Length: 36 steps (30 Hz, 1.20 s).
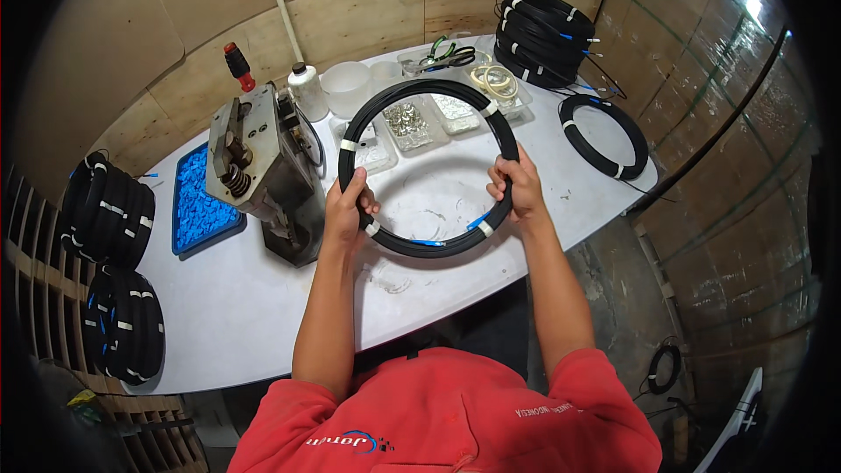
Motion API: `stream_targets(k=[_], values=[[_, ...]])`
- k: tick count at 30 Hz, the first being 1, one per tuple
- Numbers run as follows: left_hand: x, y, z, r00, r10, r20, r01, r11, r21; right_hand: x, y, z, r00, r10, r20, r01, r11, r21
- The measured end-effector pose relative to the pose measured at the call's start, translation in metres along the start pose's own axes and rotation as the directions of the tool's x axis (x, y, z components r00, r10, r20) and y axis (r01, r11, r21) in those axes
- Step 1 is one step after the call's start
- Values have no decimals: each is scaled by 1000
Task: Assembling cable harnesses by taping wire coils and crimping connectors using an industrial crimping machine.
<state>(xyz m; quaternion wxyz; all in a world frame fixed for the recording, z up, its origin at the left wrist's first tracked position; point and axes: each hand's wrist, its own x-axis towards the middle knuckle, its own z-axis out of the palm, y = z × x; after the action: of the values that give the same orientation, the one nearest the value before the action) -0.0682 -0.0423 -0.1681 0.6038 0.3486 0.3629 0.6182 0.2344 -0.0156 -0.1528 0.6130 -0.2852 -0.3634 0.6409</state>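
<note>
Between my hands, above the white table, I hold a coil of black cable (427, 88) bound with white tape in several places. Two blue connector ends show along its lower part. My left hand (348, 206) is wrapped round the coil's left side, thumb on top. On the opposite side, my right hand (519, 184) has its fingers curled round the ring. Through the coil's opening the tabletop and part of the small-parts containers can be seen.
A metal hand press (263, 158) stands left of the coil, beside a tray of blue pieces (203, 197). Coil stacks (109, 210) (543, 35) stand at the left edge and back right. One coil (604, 136) lies at right. Behind are parts boxes (407, 127), a bottle (307, 90) and scissors (451, 60).
</note>
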Motion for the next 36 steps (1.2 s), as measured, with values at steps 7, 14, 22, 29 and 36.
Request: stream_targets(k=[7,14,22,29,36], values=[[-5,68,35,968,-14,251,-34,982,185,29,-95,26,918,180,353,-46,934,-355],[-11,41,28,989,-41,144,54,995,-89,26,-101,41,951,66,303,78,895,-440],[2,8,5,998,-55,-5,51,947,-317,-37,12,42,987,-56,-154,54,998,-19],[-2,-3,5,996,-80,26,83,897,-434,-40,1,51,975,-126,-182,94,981,-172],[-17,3,17,993,80,81,-52,952,-302,-21,13,27,978,-39,-206,44,999,19]])
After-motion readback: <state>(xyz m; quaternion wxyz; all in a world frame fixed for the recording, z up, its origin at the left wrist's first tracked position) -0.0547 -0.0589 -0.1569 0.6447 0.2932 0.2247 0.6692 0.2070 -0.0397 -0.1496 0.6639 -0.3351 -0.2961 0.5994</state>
